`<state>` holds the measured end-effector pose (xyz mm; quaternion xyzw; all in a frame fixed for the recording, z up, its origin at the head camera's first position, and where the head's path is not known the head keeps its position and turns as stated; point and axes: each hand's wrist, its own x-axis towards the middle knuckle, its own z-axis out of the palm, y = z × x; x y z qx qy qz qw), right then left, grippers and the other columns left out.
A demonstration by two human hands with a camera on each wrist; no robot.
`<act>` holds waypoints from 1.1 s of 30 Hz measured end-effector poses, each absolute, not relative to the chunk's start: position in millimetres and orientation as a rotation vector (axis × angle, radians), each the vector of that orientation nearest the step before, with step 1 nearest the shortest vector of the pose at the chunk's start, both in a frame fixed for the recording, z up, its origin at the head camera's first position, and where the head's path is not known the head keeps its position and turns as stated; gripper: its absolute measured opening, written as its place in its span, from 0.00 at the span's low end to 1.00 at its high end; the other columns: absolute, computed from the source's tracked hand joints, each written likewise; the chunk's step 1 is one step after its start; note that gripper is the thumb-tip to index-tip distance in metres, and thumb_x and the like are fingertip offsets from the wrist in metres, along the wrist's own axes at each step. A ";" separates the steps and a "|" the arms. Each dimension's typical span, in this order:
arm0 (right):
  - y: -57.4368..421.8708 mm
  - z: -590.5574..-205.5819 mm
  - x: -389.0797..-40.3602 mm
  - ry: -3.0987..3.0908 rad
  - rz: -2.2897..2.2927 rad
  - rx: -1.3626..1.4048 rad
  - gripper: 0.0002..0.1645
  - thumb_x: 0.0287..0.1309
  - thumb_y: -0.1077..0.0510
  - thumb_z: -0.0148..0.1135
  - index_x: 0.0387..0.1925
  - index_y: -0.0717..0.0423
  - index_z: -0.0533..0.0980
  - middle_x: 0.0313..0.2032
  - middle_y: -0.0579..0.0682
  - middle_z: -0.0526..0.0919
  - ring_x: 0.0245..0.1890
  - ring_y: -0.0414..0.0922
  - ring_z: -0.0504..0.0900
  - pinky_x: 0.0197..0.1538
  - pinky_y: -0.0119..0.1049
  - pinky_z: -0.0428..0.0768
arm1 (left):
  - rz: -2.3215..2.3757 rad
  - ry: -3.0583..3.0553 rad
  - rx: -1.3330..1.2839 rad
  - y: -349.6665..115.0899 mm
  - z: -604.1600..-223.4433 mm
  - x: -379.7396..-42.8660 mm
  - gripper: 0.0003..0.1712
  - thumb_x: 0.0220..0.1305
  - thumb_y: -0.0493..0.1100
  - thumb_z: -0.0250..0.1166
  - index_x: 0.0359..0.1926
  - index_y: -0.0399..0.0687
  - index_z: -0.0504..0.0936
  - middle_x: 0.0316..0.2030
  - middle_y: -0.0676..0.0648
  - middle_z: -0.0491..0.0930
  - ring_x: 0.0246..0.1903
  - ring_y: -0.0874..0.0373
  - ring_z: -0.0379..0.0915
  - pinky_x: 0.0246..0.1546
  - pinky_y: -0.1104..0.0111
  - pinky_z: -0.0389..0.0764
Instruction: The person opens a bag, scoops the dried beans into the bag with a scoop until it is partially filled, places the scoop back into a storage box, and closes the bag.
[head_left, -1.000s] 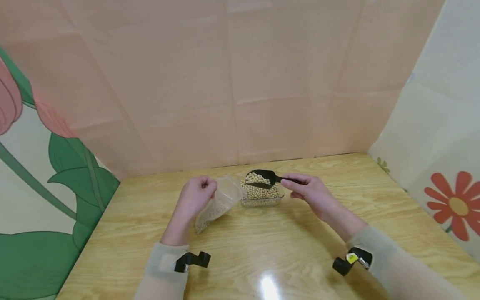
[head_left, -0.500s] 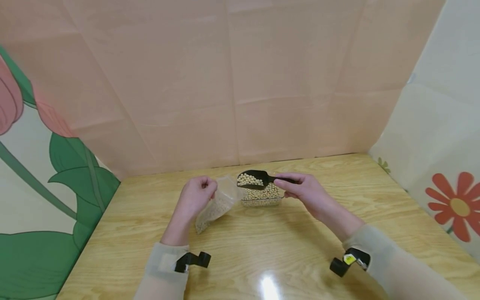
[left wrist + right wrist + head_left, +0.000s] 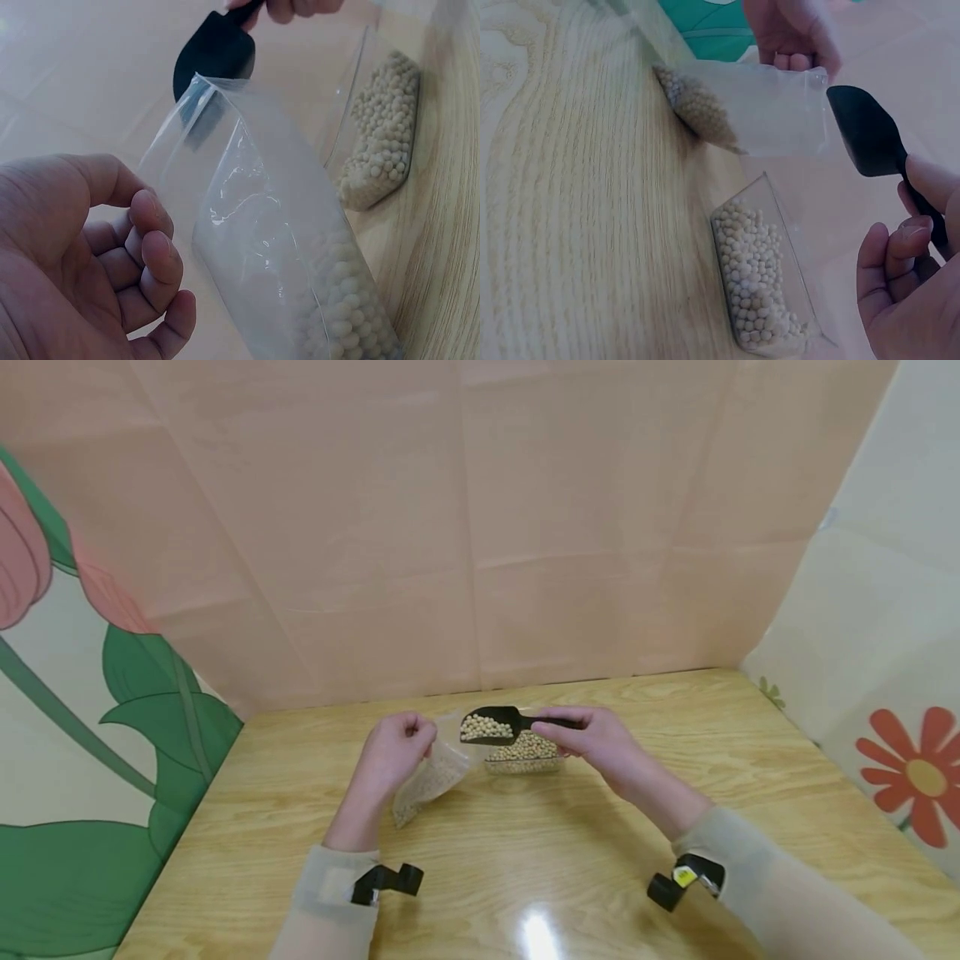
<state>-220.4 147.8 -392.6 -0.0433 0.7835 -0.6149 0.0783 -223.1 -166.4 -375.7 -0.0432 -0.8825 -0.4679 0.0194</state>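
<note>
My left hand pinches the upper edge of a clear plastic zip bag, which slants down with pale round beans gathered at its bottom. A black scoop loaded with the same beans is held level by its handle in my right hand. In the left wrist view the scoop's tip shows behind the bag's mouth; from the right wrist it appears right beside that mouth. Below the scoop stands a clear rectangular container of beans, partly hidden by the scoop in the head view.
Bag and container are on a wood-grain table in front of a pink sheet. A wall with a painted red flower stands at the right, painted green leaves at the left. Each forearm wears a black camera mount.
My right hand has carried the loaded scoop leftward from over the container to the bag's mouth. The left hand and the bag have hardly moved.
</note>
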 end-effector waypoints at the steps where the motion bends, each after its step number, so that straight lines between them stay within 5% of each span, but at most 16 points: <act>1: 146.9 -392.2 -220.8 2.349 -1.835 -0.138 0.31 0.66 0.40 0.79 0.64 0.49 0.87 0.59 0.52 0.87 0.50 0.55 0.84 0.58 0.50 0.81 | -1.453 -2.738 -0.135 -166.5 -375.4 -223.0 0.12 0.73 0.41 0.59 0.30 0.46 0.82 0.27 0.47 0.81 0.21 0.55 0.63 0.26 0.62 0.67; 20: 129.4 -376.7 -224.1 2.565 -1.630 -0.226 0.28 0.64 0.37 0.80 0.59 0.45 0.90 0.60 0.51 0.88 0.42 0.54 0.81 0.38 0.42 0.79 | -1.493 -2.727 -0.135 -166.5 -374.6 -221.8 0.13 0.73 0.40 0.59 0.29 0.46 0.81 0.26 0.47 0.81 0.21 0.56 0.61 0.23 0.64 0.64; 33: 118.6 -363.1 -221.3 2.845 -1.406 -0.492 0.20 0.67 0.47 0.79 0.56 0.48 0.91 0.54 0.51 0.90 0.38 0.46 0.85 0.42 0.44 0.84 | -1.482 -2.730 -0.140 -167.0 -373.7 -221.7 0.13 0.73 0.42 0.59 0.30 0.47 0.82 0.26 0.47 0.81 0.20 0.57 0.61 0.23 0.65 0.63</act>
